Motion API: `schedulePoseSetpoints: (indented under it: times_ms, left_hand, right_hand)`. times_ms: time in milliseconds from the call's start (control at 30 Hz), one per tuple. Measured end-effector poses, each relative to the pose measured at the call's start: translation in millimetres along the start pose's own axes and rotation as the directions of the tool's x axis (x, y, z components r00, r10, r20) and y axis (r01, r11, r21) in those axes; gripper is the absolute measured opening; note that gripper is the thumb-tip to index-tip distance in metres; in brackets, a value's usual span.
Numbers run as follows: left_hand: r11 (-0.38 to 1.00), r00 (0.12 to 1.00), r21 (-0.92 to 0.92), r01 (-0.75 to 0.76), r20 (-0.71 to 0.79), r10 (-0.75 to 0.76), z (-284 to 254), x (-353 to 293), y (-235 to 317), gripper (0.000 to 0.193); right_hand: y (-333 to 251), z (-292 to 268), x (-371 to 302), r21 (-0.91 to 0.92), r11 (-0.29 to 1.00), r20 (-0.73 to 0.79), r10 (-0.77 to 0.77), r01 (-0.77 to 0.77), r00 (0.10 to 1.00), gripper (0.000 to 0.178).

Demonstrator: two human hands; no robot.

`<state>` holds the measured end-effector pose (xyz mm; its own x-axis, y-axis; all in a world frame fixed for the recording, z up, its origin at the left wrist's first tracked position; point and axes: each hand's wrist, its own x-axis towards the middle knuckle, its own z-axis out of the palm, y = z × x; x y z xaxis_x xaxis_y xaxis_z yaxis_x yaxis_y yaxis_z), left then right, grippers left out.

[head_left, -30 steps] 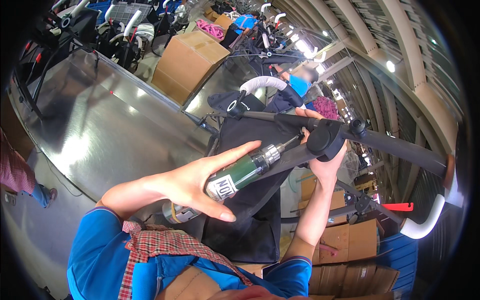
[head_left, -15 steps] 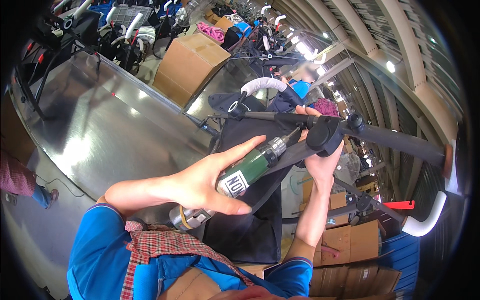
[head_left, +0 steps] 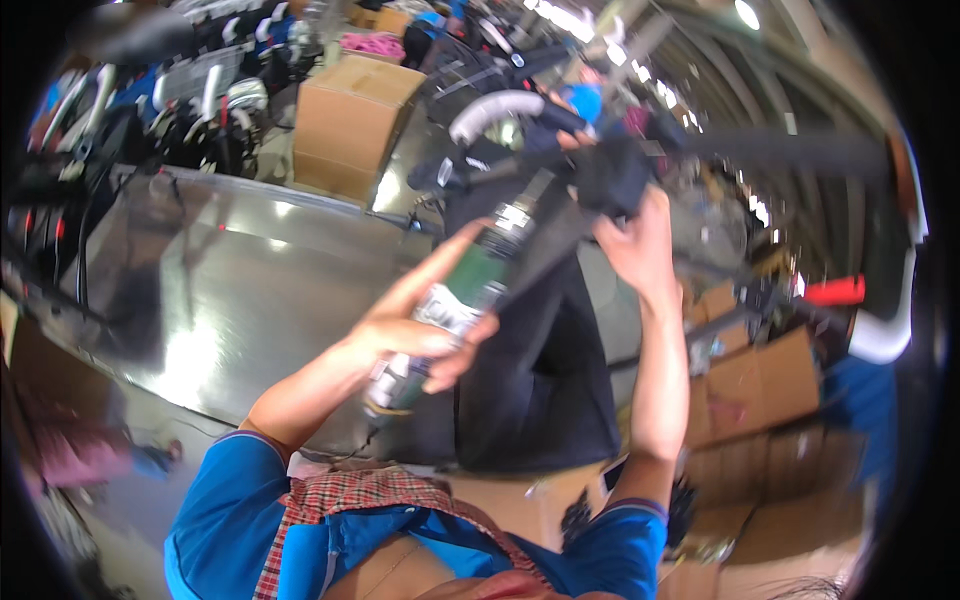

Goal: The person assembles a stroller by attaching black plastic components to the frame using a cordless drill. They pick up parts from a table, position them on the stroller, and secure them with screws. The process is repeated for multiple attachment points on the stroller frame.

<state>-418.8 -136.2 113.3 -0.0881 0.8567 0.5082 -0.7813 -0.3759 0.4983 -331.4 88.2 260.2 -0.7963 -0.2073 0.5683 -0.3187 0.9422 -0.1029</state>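
Note:
My left hand (head_left: 405,335) is wrapped round a green and silver electric screwdriver (head_left: 462,278), its tip pointing up and away from me, toward a black plastic joint (head_left: 612,178). Blur hides whether the tip touches anything. My right hand (head_left: 640,245) grips that joint from the right side; some of its fingers are behind it. The joint belongs to a dark tubular frame, which looks like a stroller's. Black fabric (head_left: 540,370) hangs below it, and a curved handle in pale wrapping (head_left: 495,108) rises on the far side.
A shiny metal table (head_left: 270,285) spreads to the left, with a large cardboard box (head_left: 350,125) at its far edge. More frames with white handles crowd the far left. Cartons (head_left: 760,390) and a red part (head_left: 835,291) are at right. A person in blue (head_left: 582,100) is farther off.
The screwdriver has swung more upright, and its tip has drawn away to the left of the joint. My left fingers have curled further round it. My view has shifted, and the frame is blurred.

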Motion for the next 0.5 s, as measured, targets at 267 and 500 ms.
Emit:
schedulePoseSetpoints:
  times_ms: [267, 500]
  left_hand:
    - [0.977, 0.998, -0.205, 0.067, -0.007, -0.07, 67, -115, -31, 0.076]
    - [0.709, 0.722, -0.136, 0.691, 0.104, -0.684, 119, -37, -160, 0.122]
  right_hand:
    - [-15, -60, -199, 0.47, 0.748, -0.061, 0.557, -0.469, 0.828, 0.036]
    - [-31, -52, -471, -0.056, 0.442, -0.031, 0.896, -0.895, 0.444, 0.023]
